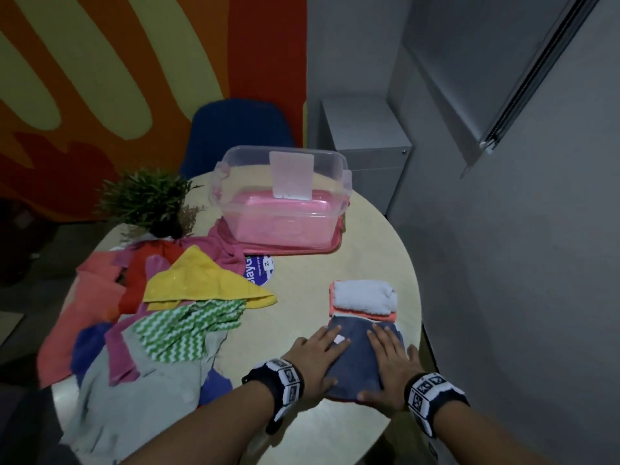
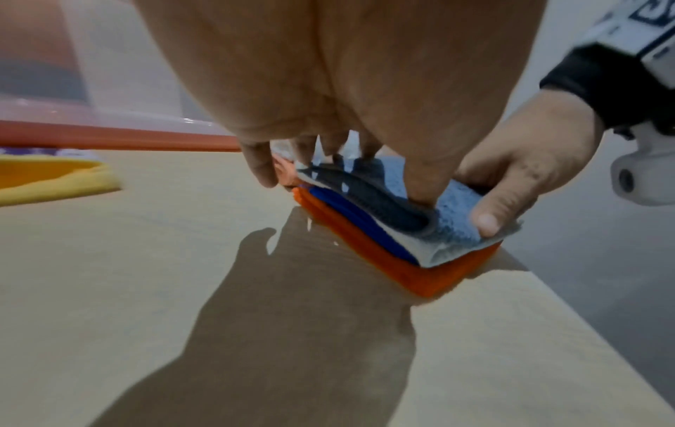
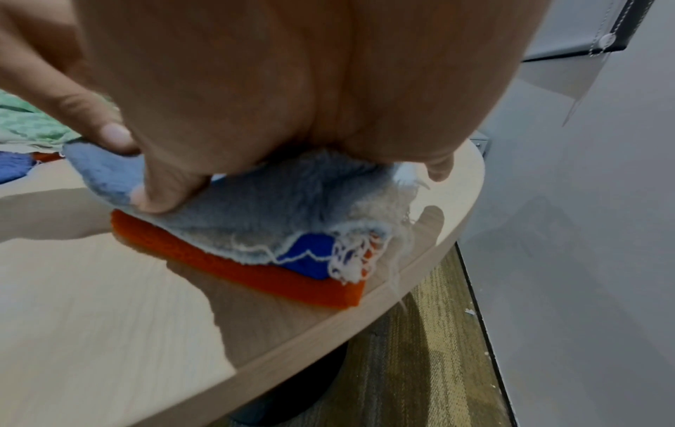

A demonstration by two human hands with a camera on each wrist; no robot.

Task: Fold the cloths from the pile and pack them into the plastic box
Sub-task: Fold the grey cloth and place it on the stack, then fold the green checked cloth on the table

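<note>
A round, pale wooden table (image 1: 352,256) seen from above, with both of a person's hands laid on a folded grey cloth (image 1: 359,360) at the table's near right edge. The left hand (image 1: 318,354) lies flat on the cloth's left half, fingers straight and spread. The right hand (image 1: 392,364) presses the right half, fingers extended, thumb along the near edge. Neither hand grips the cloth — both press down on it. The wrist views show the grey cloth topping a small stack: a blue cloth (image 3: 310,257) under it and an orange cloth (image 3: 255,274) at the bottom, resting close to the table's rim.

Just beyond the grey cloth sits a second folded stack — a white cloth (image 1: 364,297) on a coral one. Left of the grey cloth spreads the unfolded pile (image 1: 151,323), with a yellow cloth (image 1: 204,280), a green-and-white zigzag cloth (image 1: 188,327) and a pale grey one among it. Farther across the table from the grey cloth stands the clear plastic box (image 1: 281,199) on its pink lid, with something pink inside. A small potted plant (image 1: 151,199) stands behind the pile, and a blue chair (image 1: 235,132) beyond the table.
</note>
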